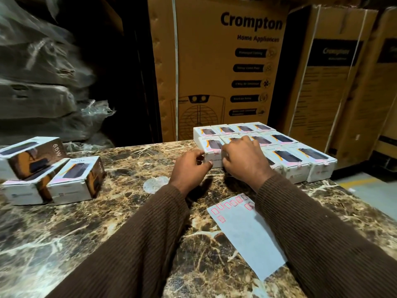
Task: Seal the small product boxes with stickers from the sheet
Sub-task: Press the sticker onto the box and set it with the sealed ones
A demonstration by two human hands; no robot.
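Note:
Several small white product boxes stand packed in rows at the far right of the marble counter. Both hands are at the nearest left box (211, 149) of that group. My left hand (192, 168) grips its left front corner with thumb and curled fingers. My right hand (243, 159) lies over its top and front edge with the fingers curled down; a pink sticker shows on the edge beside those fingers. The sticker sheet (247, 231) lies flat on the counter near my right forearm, with a few pink-edged stickers along its far end.
Three more small boxes (53, 175) lie in a loose pile at the counter's left. A round pale patch (155, 184) marks the marble counter (86, 233). Tall brown cartons (214, 67) stand behind, wrapped bundles (43, 72) at the far left.

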